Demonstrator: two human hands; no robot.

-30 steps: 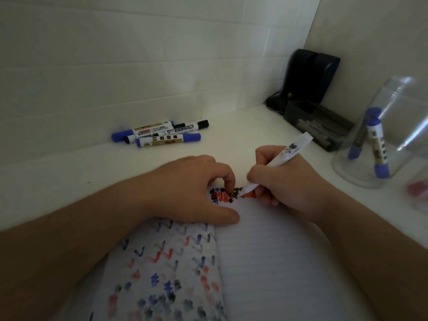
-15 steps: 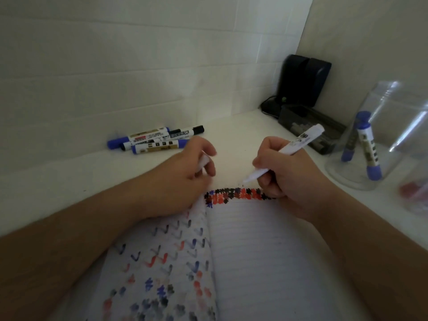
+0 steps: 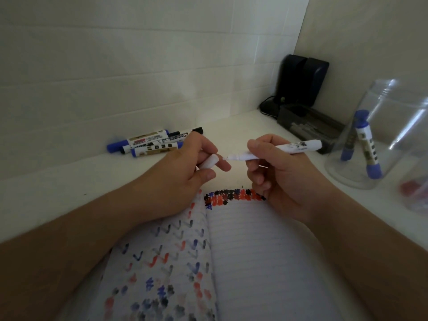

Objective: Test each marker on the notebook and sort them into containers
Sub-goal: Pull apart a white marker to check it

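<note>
— Where is the marker being tested?

— The white marker (image 3: 284, 149) is above the top edge of the notebook (image 3: 254, 251), lying nearly level in the right hand (image 3: 278, 172), whose fingers curl round its barrel. Its bare tip points left, toward the white cap (image 3: 209, 161).

— And the cap?

— The left hand (image 3: 185, 167) pinches it between thumb and fingers, open end facing the tip — the two are near but apart.

— What does the notebook show?

— It lies open on the white surface (image 3: 58, 181). The left page is covered with blue, red and black ticks and blots; the right page is lined, with a band of black, red and blue scribbles along its top edge, just beside the right hand.

— Other markers?

— A small group of markers (image 3: 152, 142), blue-capped and black-capped, lies by the wall behind the left hand. Two blue markers (image 3: 363, 142) lean inside a clear container (image 3: 361, 177) to the right. Something red sits blurred in a second clear container (image 3: 416, 193) at the frame's edge.

— Anything further back?

— A dark tray (image 3: 310, 126) and a black device (image 3: 301, 82) in the corner.
</note>
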